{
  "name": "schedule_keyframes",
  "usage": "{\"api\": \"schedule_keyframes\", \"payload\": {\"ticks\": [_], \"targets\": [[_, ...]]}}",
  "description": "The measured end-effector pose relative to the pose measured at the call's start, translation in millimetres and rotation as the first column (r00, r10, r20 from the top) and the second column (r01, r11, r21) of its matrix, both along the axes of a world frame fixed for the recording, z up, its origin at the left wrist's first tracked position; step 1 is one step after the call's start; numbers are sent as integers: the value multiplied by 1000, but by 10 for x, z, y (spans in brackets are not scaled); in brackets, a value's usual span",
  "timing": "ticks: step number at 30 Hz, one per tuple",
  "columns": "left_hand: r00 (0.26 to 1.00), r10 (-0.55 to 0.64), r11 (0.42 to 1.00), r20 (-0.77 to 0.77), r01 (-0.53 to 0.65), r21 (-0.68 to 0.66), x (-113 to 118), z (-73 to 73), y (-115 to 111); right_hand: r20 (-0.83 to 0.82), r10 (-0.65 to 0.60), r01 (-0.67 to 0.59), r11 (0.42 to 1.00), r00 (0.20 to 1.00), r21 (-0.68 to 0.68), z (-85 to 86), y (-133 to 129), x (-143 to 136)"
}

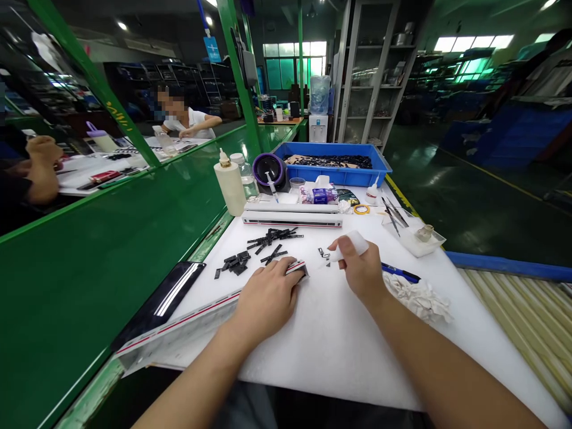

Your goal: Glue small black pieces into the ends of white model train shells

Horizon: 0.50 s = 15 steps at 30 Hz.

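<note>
My left hand (270, 295) is closed round the far end of a long metal strip (201, 316) with a red line, which slants toward the lower left. My right hand (363, 268) grips a small white bottle (351, 245), its tip pointing left and down. Small dark metal pieces (324, 255) lie just left of that tip. Beyond my left hand, black flat pieces form loose piles, one (272, 238) farther off and one (236, 262) nearer. Two pale strips (292, 219) lie crosswise behind the piles.
A blue bin (330, 174) with black parts stands at the back of the white table (330, 351). Crumpled tissue (420, 296), a blue pen (401, 273) and tweezers (395, 214) lie right. A large bottle (230, 185) stands back left. A person (192, 122) sits beyond the green partition (134, 220).
</note>
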State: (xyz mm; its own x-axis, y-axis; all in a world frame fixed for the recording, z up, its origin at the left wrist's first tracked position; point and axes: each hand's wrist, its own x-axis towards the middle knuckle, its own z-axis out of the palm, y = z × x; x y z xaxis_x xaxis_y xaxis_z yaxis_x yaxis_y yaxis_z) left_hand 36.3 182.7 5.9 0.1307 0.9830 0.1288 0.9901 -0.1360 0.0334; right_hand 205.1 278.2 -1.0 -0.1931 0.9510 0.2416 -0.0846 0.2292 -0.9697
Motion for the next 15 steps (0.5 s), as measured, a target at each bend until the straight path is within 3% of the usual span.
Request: {"api": "schedule_keyframes", "payload": {"ticks": [5, 15], "targets": [[1000, 22, 1000, -10, -22, 11, 21, -25, -8, 236, -61, 6, 974, 970, 225, -106, -53, -50], [999, 31, 999, 17, -32, 19, 11, -55, 22, 321, -93, 4, 964, 943, 267, -126, -45, -104]]}}
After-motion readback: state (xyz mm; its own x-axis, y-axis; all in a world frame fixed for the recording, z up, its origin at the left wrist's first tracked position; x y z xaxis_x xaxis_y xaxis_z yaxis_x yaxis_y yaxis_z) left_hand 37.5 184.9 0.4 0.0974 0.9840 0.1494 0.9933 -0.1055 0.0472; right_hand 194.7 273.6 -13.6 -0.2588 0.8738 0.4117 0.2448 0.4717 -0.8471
